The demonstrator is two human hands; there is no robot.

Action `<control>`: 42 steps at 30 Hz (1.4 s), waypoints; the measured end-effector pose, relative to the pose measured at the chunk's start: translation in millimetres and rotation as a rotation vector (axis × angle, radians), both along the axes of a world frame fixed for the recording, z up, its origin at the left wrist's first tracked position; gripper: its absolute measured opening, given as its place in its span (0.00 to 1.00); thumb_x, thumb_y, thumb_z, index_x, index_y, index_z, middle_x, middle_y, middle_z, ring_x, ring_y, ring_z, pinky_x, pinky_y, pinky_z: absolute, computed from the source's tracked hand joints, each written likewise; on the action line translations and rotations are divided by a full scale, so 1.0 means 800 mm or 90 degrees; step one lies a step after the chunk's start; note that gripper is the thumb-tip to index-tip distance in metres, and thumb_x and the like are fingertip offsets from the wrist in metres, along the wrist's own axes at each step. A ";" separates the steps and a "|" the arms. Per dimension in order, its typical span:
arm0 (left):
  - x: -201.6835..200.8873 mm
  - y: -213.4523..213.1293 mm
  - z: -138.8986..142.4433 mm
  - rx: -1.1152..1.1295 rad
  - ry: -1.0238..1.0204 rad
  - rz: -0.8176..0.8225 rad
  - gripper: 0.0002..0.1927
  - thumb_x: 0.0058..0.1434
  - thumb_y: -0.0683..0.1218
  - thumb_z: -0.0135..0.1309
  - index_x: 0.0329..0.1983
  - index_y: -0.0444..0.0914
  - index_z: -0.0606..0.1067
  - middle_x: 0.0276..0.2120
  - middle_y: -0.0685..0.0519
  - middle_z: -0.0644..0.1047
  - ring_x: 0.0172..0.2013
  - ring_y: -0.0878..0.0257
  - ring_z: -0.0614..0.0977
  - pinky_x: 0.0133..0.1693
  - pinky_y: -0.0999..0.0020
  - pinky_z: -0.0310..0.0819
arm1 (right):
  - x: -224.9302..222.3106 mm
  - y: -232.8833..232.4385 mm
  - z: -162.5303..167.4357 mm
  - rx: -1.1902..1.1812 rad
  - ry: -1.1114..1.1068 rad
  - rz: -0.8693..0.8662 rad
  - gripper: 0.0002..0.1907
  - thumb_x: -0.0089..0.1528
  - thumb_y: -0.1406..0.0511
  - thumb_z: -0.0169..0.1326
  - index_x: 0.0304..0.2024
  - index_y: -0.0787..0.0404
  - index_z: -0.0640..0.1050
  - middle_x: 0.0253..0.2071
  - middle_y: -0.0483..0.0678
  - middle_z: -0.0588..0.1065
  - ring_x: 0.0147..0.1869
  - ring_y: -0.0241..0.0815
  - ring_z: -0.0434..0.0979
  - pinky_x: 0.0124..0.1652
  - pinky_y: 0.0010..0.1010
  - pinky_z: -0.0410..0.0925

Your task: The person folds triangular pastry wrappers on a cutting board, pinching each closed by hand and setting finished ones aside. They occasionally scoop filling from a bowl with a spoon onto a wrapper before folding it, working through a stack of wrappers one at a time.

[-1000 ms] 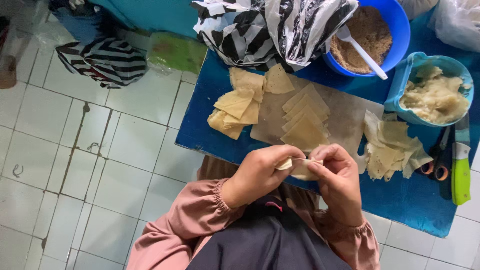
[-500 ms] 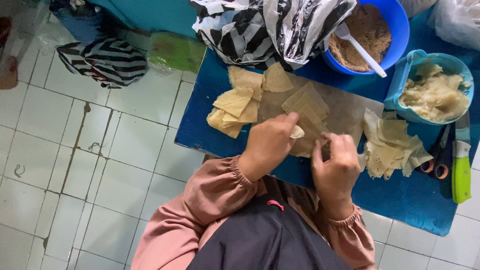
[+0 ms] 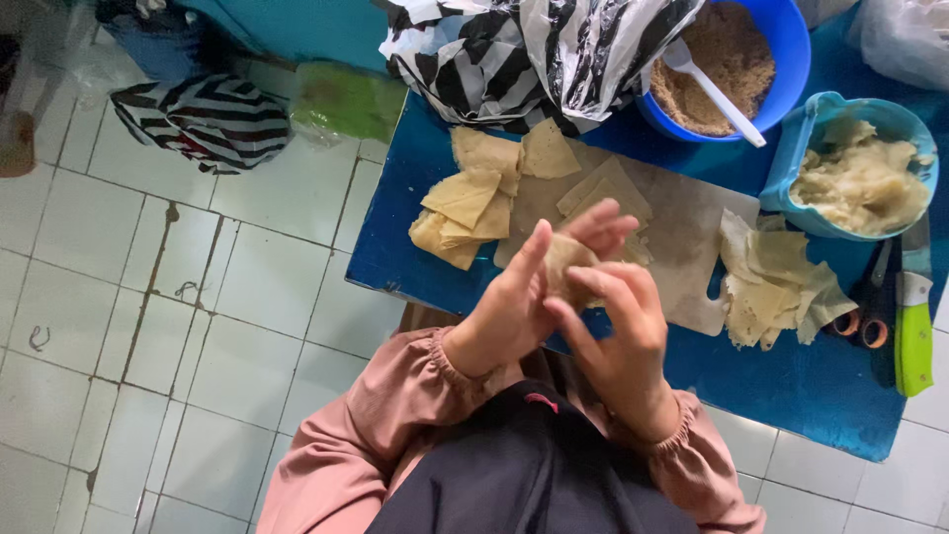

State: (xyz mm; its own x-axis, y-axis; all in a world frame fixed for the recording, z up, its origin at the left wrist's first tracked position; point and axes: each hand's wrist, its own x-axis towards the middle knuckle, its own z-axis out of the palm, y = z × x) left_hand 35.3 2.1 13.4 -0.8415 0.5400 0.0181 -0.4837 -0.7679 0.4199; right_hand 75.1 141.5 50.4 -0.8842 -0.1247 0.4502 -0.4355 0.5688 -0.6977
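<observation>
A pale dough wrapper piece (image 3: 565,259) is pressed between my two palms, raised over the near edge of the cutting board (image 3: 692,237). My left hand (image 3: 514,297) lies flat against it from the left with fingers straight. My right hand (image 3: 618,331) curls over it from the right. On the board, folded wrapper squares (image 3: 605,188) lie in a row. A loose pile of wrappers (image 3: 470,203) sits at the board's left end, another heap of wrappers (image 3: 776,282) at its right.
A blue table (image 3: 791,386) holds a blue bowl (image 3: 781,49) of brown filling with a white spoon (image 3: 712,89), a light blue container (image 3: 860,178) of pale mash, scissors (image 3: 860,321) and a green-handled knife (image 3: 914,331). Striped plastic bags (image 3: 534,54) lie behind. White tiled floor (image 3: 178,346) left.
Both hands lifted off the board and came together, bringing a wrapper piece up between the palms; half a second ago they were pressing down on the board.
</observation>
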 end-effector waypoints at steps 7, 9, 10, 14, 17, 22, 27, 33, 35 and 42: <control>0.004 -0.001 0.003 -0.119 0.058 -0.008 0.36 0.73 0.41 0.45 0.81 0.39 0.49 0.77 0.47 0.56 0.76 0.58 0.57 0.73 0.63 0.53 | -0.003 0.025 -0.013 -0.418 -0.359 0.029 0.08 0.69 0.71 0.53 0.47 0.71 0.78 0.47 0.47 0.78 0.49 0.34 0.77 0.50 0.23 0.69; 0.007 0.000 -0.001 -0.164 0.074 0.006 0.33 0.74 0.38 0.43 0.81 0.39 0.51 0.76 0.47 0.58 0.74 0.60 0.60 0.72 0.66 0.55 | -0.004 0.031 -0.022 -0.484 -0.417 0.020 0.10 0.70 0.71 0.51 0.48 0.72 0.78 0.46 0.47 0.79 0.49 0.33 0.77 0.51 0.23 0.69; 0.009 0.000 -0.003 -0.193 0.089 0.017 0.31 0.75 0.38 0.42 0.80 0.38 0.52 0.75 0.46 0.60 0.72 0.60 0.63 0.71 0.66 0.57 | -0.003 0.035 -0.026 -0.557 -0.431 0.021 0.10 0.70 0.70 0.50 0.48 0.72 0.78 0.45 0.48 0.79 0.48 0.35 0.77 0.50 0.24 0.69; 0.011 0.001 -0.010 -0.355 0.238 0.125 0.26 0.75 0.34 0.37 0.76 0.35 0.63 0.69 0.46 0.71 0.69 0.62 0.71 0.70 0.68 0.63 | -0.003 0.044 -0.039 -0.775 -0.450 0.054 0.10 0.73 0.69 0.48 0.50 0.72 0.76 0.46 0.53 0.79 0.49 0.41 0.79 0.52 0.31 0.71; 0.014 -0.008 -0.008 -0.382 0.194 0.178 0.25 0.73 0.34 0.35 0.72 0.34 0.67 0.58 0.48 0.79 0.58 0.62 0.78 0.61 0.67 0.72 | -0.005 0.054 -0.043 -0.915 -0.444 0.088 0.11 0.73 0.69 0.46 0.53 0.71 0.74 0.50 0.55 0.78 0.54 0.45 0.79 0.56 0.36 0.70; -0.005 -0.046 0.004 -0.734 0.304 0.393 0.21 0.72 0.34 0.41 0.66 0.35 0.71 0.46 0.43 0.78 0.46 0.55 0.79 0.50 0.66 0.76 | -0.002 0.061 -0.050 -1.065 -0.445 0.003 0.16 0.70 0.66 0.44 0.56 0.67 0.74 0.55 0.53 0.78 0.61 0.47 0.77 0.63 0.39 0.67; -0.027 -0.057 0.009 -0.848 0.390 0.472 0.16 0.69 0.35 0.48 0.59 0.36 0.71 0.46 0.44 0.81 0.47 0.54 0.85 0.48 0.68 0.78 | 0.009 0.068 -0.062 -1.150 -0.421 0.019 0.13 0.70 0.65 0.50 0.53 0.66 0.74 0.54 0.53 0.78 0.60 0.48 0.78 0.63 0.43 0.68; -0.010 -0.051 -0.006 -0.808 0.328 0.379 0.09 0.71 0.38 0.51 0.52 0.35 0.75 0.38 0.49 0.82 0.38 0.61 0.84 0.42 0.71 0.78 | 0.021 0.103 -0.070 -0.887 -0.394 -0.001 0.10 0.70 0.72 0.52 0.54 0.69 0.75 0.49 0.55 0.78 0.51 0.44 0.82 0.52 0.35 0.75; -0.012 -0.051 -0.014 -0.711 0.239 0.302 0.10 0.73 0.39 0.51 0.55 0.33 0.75 0.38 0.50 0.81 0.38 0.65 0.81 0.41 0.73 0.76 | 0.022 0.115 -0.067 -0.793 -0.297 -0.009 0.06 0.72 0.74 0.54 0.51 0.68 0.74 0.46 0.54 0.77 0.47 0.43 0.81 0.50 0.35 0.75; -0.008 -0.040 -0.023 -0.278 -0.024 0.076 0.15 0.71 0.44 0.48 0.58 0.35 0.72 0.45 0.49 0.80 0.46 0.62 0.83 0.46 0.66 0.79 | -0.004 0.162 -0.020 0.065 -0.055 -0.307 0.12 0.68 0.70 0.59 0.53 0.68 0.75 0.48 0.53 0.77 0.47 0.46 0.78 0.49 0.35 0.71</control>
State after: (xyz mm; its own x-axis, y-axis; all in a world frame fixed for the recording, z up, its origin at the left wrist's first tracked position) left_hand 28.6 -30.2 -5.0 -0.8940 0.3894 -0.2218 -0.4239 -0.5744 0.7002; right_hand 71.7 270.8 34.3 -0.8855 0.2676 0.3799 -0.0497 0.7583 -0.6500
